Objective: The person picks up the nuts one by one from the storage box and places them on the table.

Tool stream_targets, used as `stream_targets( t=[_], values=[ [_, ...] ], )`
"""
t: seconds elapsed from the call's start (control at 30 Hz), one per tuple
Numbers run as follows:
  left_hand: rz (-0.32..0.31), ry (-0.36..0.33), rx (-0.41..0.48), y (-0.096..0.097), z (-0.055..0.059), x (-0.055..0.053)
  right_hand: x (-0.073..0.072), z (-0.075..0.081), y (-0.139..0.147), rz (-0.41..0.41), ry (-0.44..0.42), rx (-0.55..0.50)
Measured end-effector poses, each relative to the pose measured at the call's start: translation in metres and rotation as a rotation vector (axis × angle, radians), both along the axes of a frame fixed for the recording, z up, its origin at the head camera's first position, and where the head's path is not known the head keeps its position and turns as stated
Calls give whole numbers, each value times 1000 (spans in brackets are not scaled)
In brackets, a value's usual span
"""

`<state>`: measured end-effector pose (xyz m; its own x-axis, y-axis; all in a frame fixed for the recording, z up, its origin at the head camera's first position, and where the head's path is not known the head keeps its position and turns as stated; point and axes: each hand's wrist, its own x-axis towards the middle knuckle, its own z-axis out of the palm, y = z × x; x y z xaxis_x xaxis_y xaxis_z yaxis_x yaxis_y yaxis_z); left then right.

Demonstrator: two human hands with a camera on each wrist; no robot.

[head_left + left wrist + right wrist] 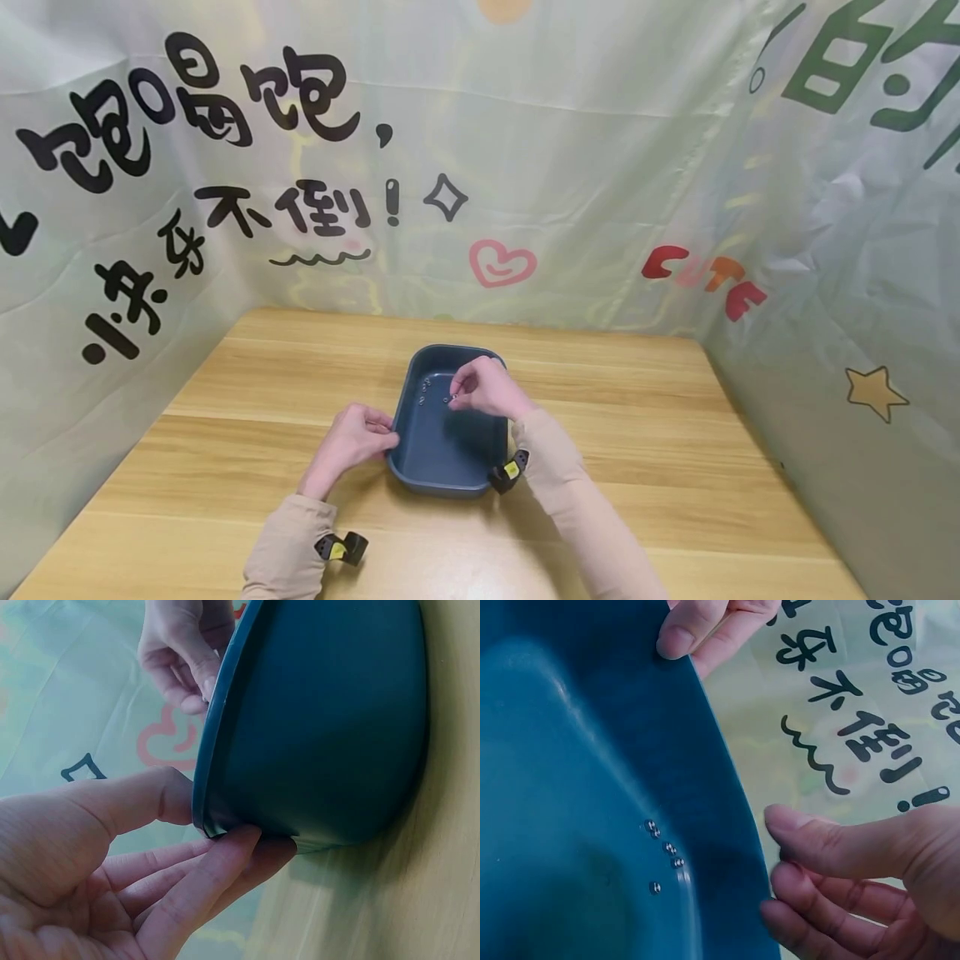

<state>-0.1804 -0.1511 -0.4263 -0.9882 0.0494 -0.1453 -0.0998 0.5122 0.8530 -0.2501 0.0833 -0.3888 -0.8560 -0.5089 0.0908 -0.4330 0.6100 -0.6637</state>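
A dark blue rectangular basin (450,467) with rounded corners stands on the table. My left hand (360,435) holds its left wall by the rim; in the left wrist view the thumb is at the rim and the fingers (217,874) lie against the outside. Over the basin's far part is my right hand (483,387), thumb and index finger pinched together. A tiny shiny metal ball (453,397) shows at those fingertips, mostly hidden by them. Several more small metal balls (669,848) lie on the basin floor, near the edge by the left wall.
The wooden table (637,433) extends around the basin. Printed fabric (585,167) hangs behind it and on both sides. A black camera strap (341,547) is on the left wrist, another (510,471) on the right.
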Motion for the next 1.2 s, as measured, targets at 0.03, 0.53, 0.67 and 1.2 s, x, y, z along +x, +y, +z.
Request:
stream_targets(
  t=[0.03, 0.53, 0.67, 1.2],
  values=[
    [3, -1, 0, 0, 0, 0, 0, 0, 2, -3, 1, -11],
    [-8, 6, -8, -1, 0, 0, 14, -17, 35, -197, 46, -246],
    [-15, 5, -3, 0, 1, 1, 17, -24, 44, -275, 59, -324],
    [-18, 5, -12, 0, 0, 0, 32, -35, 73, -437, 29, -446]
  ],
)
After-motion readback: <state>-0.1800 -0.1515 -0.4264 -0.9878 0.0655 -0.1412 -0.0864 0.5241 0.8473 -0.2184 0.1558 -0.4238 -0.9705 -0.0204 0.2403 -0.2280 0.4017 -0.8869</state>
